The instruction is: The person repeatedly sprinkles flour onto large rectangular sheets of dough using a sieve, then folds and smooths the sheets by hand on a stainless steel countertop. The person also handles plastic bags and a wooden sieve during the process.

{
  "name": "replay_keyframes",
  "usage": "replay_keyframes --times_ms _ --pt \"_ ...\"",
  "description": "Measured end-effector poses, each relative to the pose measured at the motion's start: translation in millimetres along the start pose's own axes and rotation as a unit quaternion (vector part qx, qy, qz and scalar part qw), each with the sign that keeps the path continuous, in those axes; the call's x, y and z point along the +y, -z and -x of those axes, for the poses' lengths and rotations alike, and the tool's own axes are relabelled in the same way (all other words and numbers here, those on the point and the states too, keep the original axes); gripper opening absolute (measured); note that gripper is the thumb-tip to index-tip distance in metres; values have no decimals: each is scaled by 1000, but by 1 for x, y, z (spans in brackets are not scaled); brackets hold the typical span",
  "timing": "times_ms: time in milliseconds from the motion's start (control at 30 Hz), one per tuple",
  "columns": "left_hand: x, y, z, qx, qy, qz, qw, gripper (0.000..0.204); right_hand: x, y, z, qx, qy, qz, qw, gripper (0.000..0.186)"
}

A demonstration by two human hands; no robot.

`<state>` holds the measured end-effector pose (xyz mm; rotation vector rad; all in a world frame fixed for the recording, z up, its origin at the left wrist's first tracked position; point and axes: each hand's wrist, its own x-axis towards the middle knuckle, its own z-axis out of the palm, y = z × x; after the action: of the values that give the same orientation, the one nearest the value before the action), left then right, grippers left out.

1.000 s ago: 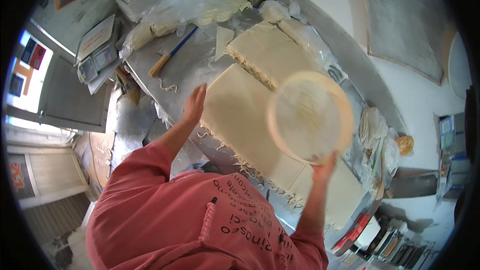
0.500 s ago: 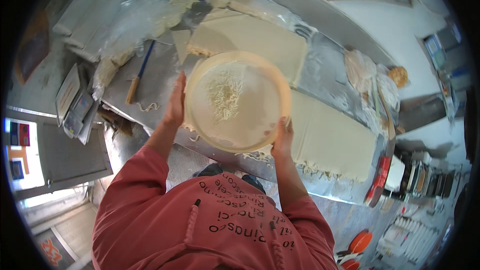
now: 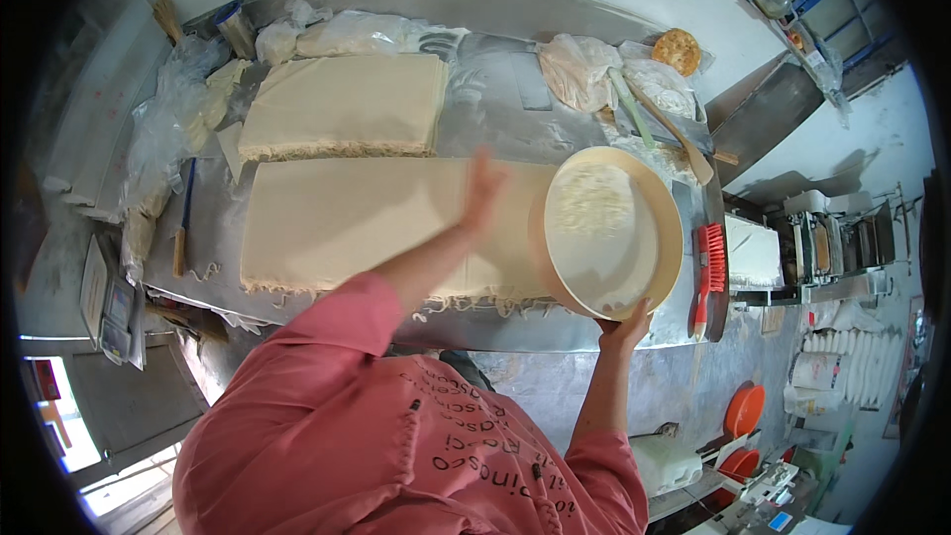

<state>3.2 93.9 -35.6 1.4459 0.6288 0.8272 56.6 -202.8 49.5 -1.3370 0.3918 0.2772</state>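
Note:
My right hand (image 3: pixel 624 329) grips the lower rim of a round, pale-rimmed sieve (image 3: pixel 672 228), which is held over the right end of the long dough sheet. Thin dough shreds (image 3: pixel 594 200) lie in it, blurred by motion, on a whitish mesh. To its left, my left hand (image 3: pixel 483 193) is raised over the dough sheet, apart from the rim and smeared by motion; its fingers look stretched out, with nothing in them. Below both hands lies the long, flat, pale dough sheet (image 3: pixel 357 218), with ragged strands along its near edge.
Behind lies another stack of dough sheets (image 3: pixel 342 104). A red brush (image 3: pixel 709 267) rests at the table's right end, near a wooden paddle (image 3: pixel 684 139) and plastic bags (image 3: pixel 580 69). On the left are a blue-and-wood stick (image 3: pixel 183 223) and crumpled plastic (image 3: pixel 163 129). Flour dusts the metal table (image 3: pixel 485 89).
The sieve has moved rightward in my right hand, and its shreds have shifted. My left hand has come off the left side of the rim and swung right. The view has turned too.

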Motion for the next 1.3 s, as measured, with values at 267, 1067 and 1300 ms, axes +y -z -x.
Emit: replay_keyframes --times_ms 267,1067,1300 --pt "51 -93 32 -181 126 -17 975 75 -39 114 -62 115 6 -25 993 67" --pt "129 181 113 56 114 48 991 63 36 -80 -3 -359 -92 132 919 38" --pt "80 78 72 -62 99 74 990 70 13 -4 -22 -264 -13 110 958 35"
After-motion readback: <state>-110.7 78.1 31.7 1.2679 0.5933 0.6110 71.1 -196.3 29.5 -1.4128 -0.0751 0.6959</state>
